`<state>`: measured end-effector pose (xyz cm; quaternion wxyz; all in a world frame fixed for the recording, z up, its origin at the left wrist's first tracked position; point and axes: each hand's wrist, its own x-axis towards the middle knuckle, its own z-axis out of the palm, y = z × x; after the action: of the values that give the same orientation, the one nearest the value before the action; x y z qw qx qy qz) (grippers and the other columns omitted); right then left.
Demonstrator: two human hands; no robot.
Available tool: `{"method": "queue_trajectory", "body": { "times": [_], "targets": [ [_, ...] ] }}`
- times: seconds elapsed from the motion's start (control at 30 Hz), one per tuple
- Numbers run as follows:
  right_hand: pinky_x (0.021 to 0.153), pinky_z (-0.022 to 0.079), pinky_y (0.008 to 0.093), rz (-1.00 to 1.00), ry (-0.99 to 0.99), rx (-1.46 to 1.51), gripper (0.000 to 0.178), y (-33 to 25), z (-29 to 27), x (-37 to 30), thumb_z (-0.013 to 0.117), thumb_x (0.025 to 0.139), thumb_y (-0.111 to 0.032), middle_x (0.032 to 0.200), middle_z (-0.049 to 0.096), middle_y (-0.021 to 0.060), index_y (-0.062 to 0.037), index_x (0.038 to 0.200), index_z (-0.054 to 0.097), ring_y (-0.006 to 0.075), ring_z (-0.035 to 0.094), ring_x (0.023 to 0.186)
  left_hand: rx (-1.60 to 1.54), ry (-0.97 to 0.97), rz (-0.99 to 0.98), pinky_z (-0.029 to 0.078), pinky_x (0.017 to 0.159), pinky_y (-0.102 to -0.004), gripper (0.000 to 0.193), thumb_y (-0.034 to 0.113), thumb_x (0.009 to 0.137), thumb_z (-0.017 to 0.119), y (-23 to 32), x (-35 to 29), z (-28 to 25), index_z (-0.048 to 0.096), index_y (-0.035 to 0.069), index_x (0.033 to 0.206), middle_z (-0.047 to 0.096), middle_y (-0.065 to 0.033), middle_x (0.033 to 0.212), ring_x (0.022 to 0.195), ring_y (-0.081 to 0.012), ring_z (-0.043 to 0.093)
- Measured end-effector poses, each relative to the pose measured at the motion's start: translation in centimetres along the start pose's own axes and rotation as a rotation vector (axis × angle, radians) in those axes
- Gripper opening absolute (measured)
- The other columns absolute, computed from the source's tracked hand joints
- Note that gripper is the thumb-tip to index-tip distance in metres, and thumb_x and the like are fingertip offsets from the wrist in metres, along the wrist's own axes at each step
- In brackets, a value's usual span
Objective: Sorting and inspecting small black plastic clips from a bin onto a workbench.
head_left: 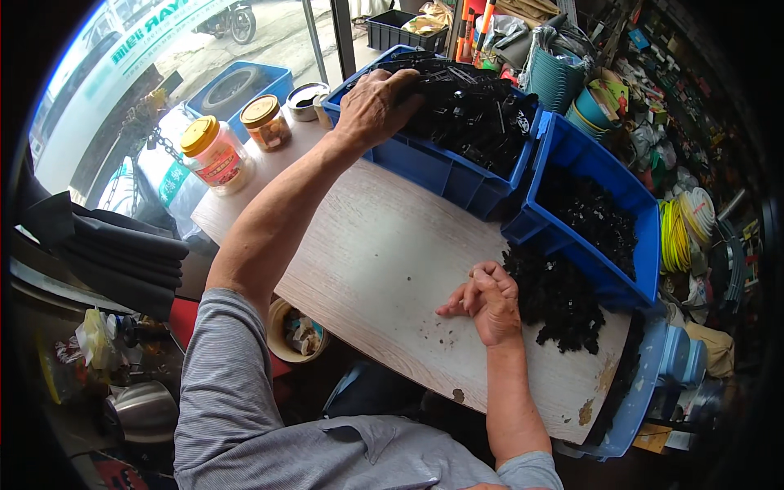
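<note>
My left hand [377,104] reaches over the near rim of a blue crate [441,173] at the far side of the table. Black plastic parts [474,106] fill that crate in a heap, and the fingertips are down at its left end, partly hidden, so their grip does not show. My right hand [492,306] rests on the tabletop, palm turned inward, some fingers loosely curled and one stretched left; I see nothing held in it. Close beside it lies a loose pile of small black pieces [563,302].
A second blue crate [572,233] with small black pieces stands at the right. Along the table's [367,245] far left edge are a yellow-lidded jar [219,159], a smaller jar [265,124] and an open tin [307,100]. A bin [280,331] sits below the near edge.
</note>
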<state>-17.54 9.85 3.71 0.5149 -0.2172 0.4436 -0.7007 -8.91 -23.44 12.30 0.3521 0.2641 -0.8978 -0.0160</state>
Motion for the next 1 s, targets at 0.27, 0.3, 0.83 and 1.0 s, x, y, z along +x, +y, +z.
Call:
{"method": "queue_trajectory", "body": {
  "times": [0.27,0.3,0.83,1.0],
  "targets": [
    [0.062,0.064,0.0482,0.005,0.019,-0.007,0.012,0.0,-0.1,-0.1,0.054,0.098,-0.018,0.058,0.054,0.0038,-0.0062,0.099,0.058,0.0192,0.067,0.063,0.033,0.271,0.026,0.051,0.086,-0.0434,0.041,0.035,0.09,0.069,1.1,-1.7,0.3,0.063,0.014,0.125,0.065,-0.0147,0.111,0.104,-0.0344,0.063],
    [0.062,0.064,0.0483,0.01,0.021,-0.008,0.012,0.1,-0.1,-0.1,0.054,0.098,-0.018,0.058,0.054,0.0038,-0.0063,0.099,0.058,0.0191,0.067,0.063,0.046,0.338,0.052,0.052,0.082,-0.0445,0.042,0.035,0.089,0.07,0.9,-1.9,0.3,0.062,0.015,0.126,0.063,-0.015,0.112,0.103,-0.036,0.061],
    [0.063,0.063,0.0508,0.0,0.03,0.011,0.014,0.0,-0.4,0.2,0.055,0.097,-0.019,0.057,0.054,0.005,-0.0052,0.101,0.056,0.0223,0.066,0.063,-0.148,0.695,-0.131,0.049,0.084,-0.0421,0.025,0.013,0.088,0.071,-0.9,-10.4,1.4,0.065,0.005,0.111,0.065,-0.016,0.106,0.097,-0.0347,0.06],
    [0.065,0.061,0.0567,0.013,0.014,-0.012,0.016,0.3,-0.4,0.2,0.055,0.097,-0.022,0.06,0.053,0.006,-0.007,0.104,0.055,0.0232,0.064,0.065,-0.069,0.399,-0.29,0.049,0.086,-0.0428,0.017,0.017,0.086,0.071,-0.8,-13.7,4.0,0.071,0.008,0.101,0.069,-0.0118,0.097,0.096,-0.0335,0.062]
  ]
}}
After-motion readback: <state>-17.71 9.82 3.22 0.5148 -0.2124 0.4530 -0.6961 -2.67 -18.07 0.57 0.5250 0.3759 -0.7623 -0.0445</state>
